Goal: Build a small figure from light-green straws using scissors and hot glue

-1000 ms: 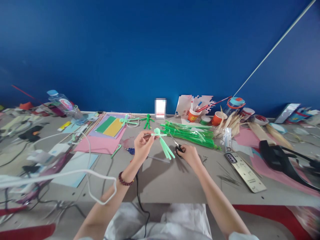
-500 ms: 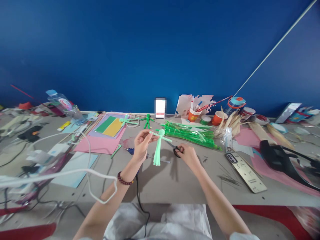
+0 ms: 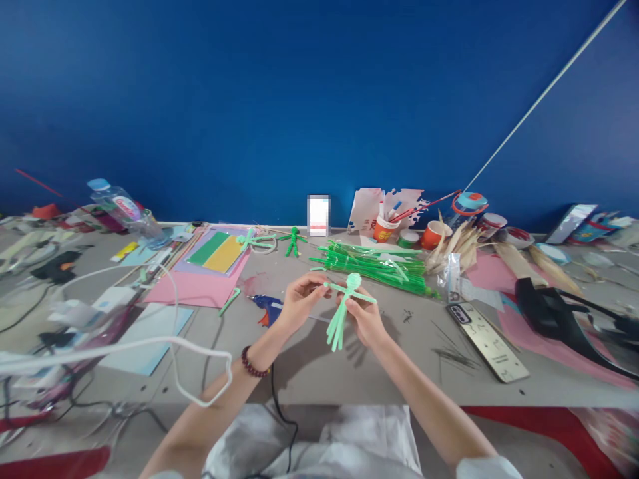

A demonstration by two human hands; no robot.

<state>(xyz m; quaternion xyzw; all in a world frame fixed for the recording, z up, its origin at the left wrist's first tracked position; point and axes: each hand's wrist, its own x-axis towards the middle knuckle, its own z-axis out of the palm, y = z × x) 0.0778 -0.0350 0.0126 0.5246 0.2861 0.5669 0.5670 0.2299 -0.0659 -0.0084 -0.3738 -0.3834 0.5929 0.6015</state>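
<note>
Hands meet over the middle of the desk [image 3: 319, 379]: I see my left hand [image 3: 299, 307] pinching one arm of the pale green pipe-cleaner figure [image 3: 344, 309], and my right hand [image 3: 364, 318] pinching it at the body just under the round head, legs dangling toward 6 o'clock. A blue glue gun [image 3: 267, 307] lies just beside my left hand at 9 o'clock. A bundle of green pipe cleaners [image 3: 379, 265] sits near at 1 o'clock, and a phone [image 3: 486, 339] lies well apart at 3 o'clock.
</note>
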